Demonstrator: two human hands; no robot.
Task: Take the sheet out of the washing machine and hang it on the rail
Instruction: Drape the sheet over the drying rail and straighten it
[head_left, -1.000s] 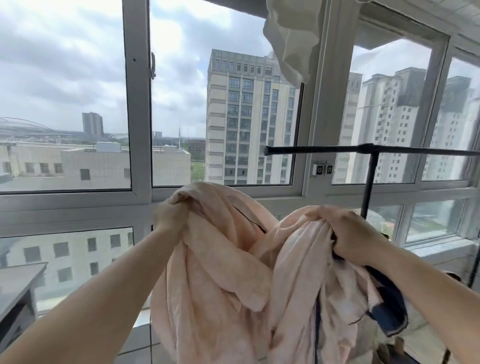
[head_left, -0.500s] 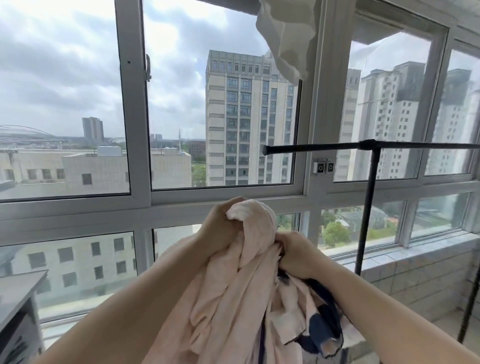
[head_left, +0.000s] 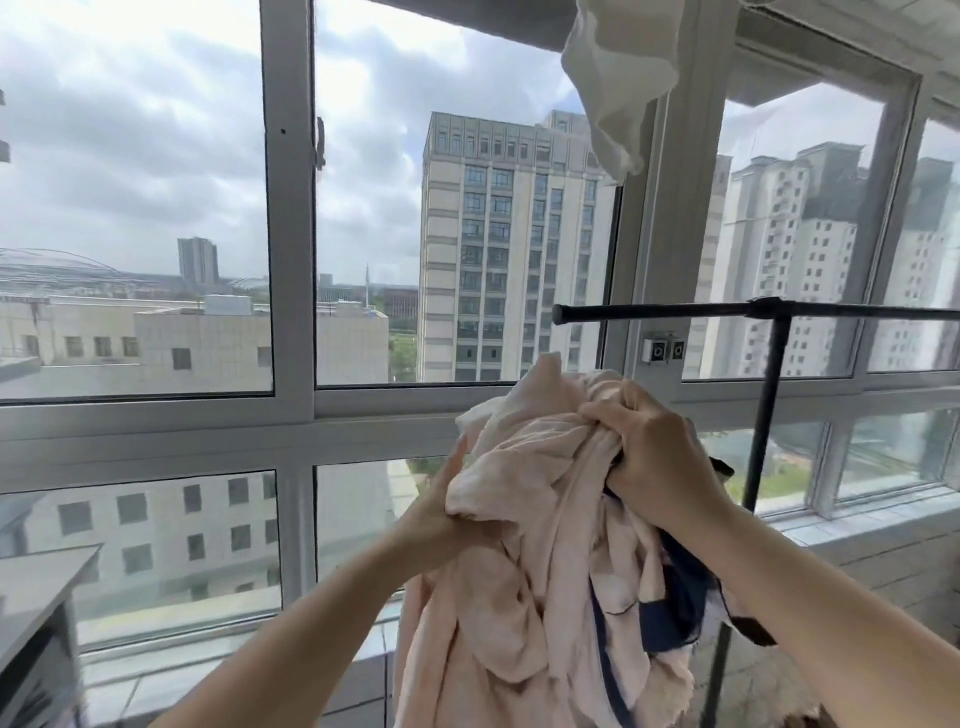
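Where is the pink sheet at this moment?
In the head view, lower centre-right: the sheet hangs bunched between the left hand and right hand, below the black rail, not yet on it.

A single wide-angle view is provided, taken from the person's head. It is directed forward and slightly downward, toward a wall of windows (head_left: 291, 405). Both forearms are seen entering from the bottom edge, and the hands are framed close to the lens, below centre. The black rail (head_left: 727, 310) is seen near, at the right. Straight frame lines are bowed toward the edges. No second view is supplied.
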